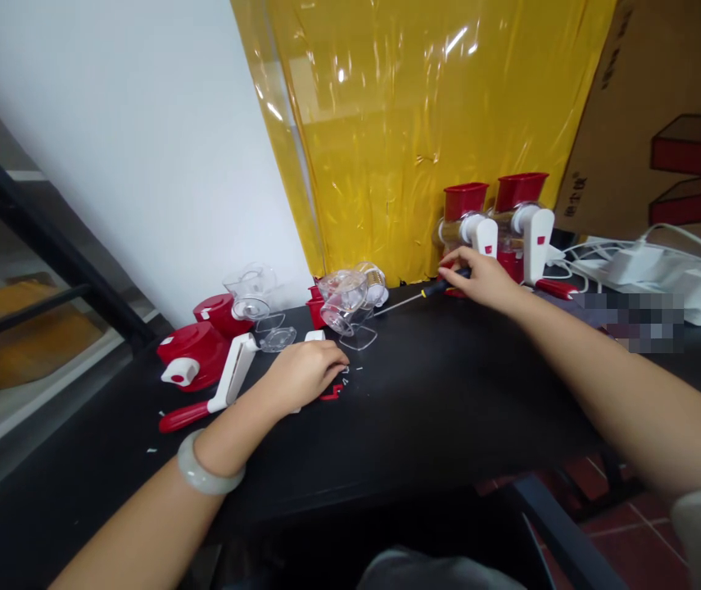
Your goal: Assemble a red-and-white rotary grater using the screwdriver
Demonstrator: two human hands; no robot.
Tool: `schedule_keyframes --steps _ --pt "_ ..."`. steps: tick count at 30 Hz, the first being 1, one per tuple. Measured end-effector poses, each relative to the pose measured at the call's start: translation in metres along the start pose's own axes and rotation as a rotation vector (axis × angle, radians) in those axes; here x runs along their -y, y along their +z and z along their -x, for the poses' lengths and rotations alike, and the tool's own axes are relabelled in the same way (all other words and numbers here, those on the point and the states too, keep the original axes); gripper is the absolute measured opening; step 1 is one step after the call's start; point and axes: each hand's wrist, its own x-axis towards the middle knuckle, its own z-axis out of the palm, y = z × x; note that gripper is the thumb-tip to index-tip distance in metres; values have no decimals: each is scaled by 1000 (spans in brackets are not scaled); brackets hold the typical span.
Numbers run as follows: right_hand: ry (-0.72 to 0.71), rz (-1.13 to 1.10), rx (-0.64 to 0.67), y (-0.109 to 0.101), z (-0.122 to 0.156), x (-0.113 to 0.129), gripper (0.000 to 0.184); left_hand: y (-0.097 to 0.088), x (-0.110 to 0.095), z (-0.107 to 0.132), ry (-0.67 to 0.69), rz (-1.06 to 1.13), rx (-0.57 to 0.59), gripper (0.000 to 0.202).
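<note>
My left hand [302, 373] rests on the black table [424, 410], fingers curled down over small red and white bits [333, 392]; a pale bangle [206, 474] circles its wrist. Just left of it lies a white crank with a red handle [215, 393]. My right hand [479, 279] reaches far across the table and is closed round the handle of a screwdriver [415, 297], whose thin shaft points left toward clear plastic drums [347, 299]. Two assembled red and white grinders [501, 225] stand right behind that hand.
Red bases [200, 352] and clear plastic parts [252, 295] lie at the table's left. Yellow plastic sheeting [424, 115] hangs behind. A cardboard box [663, 115] and white cables and adapters [645, 266] are at the right. A dark rail [37, 238] runs at the left.
</note>
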Motion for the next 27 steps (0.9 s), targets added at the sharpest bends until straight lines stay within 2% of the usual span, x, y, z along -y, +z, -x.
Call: schedule_keyframes --steps 4,7,11,16,27 --pt "92 -17 -316 0 -1 -1 13 1 3 0 -10 -21 4 15" --pt "151 -80 -419 -1 -3 -6 16 0 2 -1 7 -23 9 13" --pt "225 -249 -397 3 -2 -7 19 0 2 -2 45 11 29 10" --pt "335 -442 -331 18 1 -2 16 2 3 -3 51 32 24 9" --pt "375 -543 -228 35 10 12 17 2 4 -2 50 71 43 9"
